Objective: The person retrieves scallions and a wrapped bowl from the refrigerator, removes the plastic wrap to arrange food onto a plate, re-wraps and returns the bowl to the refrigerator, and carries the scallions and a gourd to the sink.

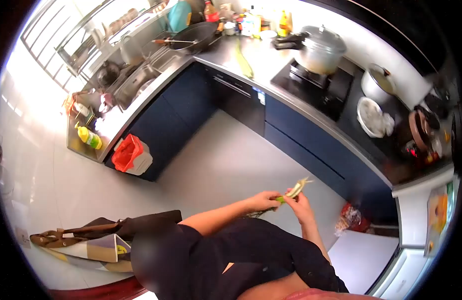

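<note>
In front of my dark-clothed body, my left hand (pixel 265 201) and my right hand (pixel 302 206) are close together over the floor. Both are closed on a slim green-and-white vegetable stalk (pixel 297 189). Its pale end points up and to the right, with a frayed tip. My left fingers grip the green lower part, while my right thumb and fingers pinch it just beside them. Thin dark strands hang below my left hand; what they are is too blurred to tell.
A bin with a red bag (pixel 128 154) stands by the left cabinets. Along the counter are a long green vegetable (pixel 244 61), a wok (pixel 195 37), a pressure cooker (pixel 321 49) on the stove, a white pot (pixel 378 84) and a bagged white bowl (pixel 372 117). Wrapped items (pixel 349 218) lie at lower right.
</note>
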`<state>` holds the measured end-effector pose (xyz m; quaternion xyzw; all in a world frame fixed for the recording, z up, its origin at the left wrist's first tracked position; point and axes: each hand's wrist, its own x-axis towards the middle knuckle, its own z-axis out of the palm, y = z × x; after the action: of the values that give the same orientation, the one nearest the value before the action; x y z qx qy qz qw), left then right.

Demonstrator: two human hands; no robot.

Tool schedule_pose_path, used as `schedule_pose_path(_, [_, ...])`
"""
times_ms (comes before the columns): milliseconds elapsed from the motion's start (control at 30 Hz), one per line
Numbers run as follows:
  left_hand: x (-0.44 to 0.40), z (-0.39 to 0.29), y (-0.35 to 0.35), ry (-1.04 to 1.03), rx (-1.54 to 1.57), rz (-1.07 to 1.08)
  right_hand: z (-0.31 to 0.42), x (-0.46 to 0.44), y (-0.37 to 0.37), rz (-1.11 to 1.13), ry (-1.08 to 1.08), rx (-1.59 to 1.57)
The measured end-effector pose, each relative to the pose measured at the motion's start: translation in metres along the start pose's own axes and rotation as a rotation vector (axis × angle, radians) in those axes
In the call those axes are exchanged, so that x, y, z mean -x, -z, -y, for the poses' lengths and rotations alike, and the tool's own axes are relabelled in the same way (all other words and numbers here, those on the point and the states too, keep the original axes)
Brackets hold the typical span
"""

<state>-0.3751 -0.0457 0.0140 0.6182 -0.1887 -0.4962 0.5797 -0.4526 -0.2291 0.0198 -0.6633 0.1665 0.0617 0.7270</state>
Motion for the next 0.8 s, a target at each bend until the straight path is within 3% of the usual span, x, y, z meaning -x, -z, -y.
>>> schedule_pose_path(33, [0.027,-0.048,0.023,0.111,0.032,-0.049,0.003,-0.022,-0.017,0.036,-0.027,-0.001])
schedule_pose_path(100, [0.028,-0.012,0.086,0.004,0.187,-0.170,0.001,-0.062,-0.050,0.095,-0.085,-0.017])
schedule_pose_path(267, [0.042,-0.010,0.195,-0.108,0.549,-0.498,0.004,-0.137,-0.074,0.181,-0.160,0.112])
schedule_pose_path(433, [0.033,-0.036,0.249,-0.173,0.750,-0.730,0.024,-0.290,-0.068,0.139,0.110,0.225])
schedule_pose_path(567, [0.032,-0.060,0.288,-0.225,0.773,-0.910,0.121,-0.431,-0.104,0.058,0.333,0.483])
schedule_pose_path(633, [0.048,-0.069,0.301,-0.256,0.731,-1.014,0.149,-0.506,-0.122,-0.082,0.696,0.661])
schedule_pose_path(800, [0.109,-0.048,0.319,-0.173,0.676,-1.475,0.172,-0.653,-0.173,-0.121,0.714,0.991])
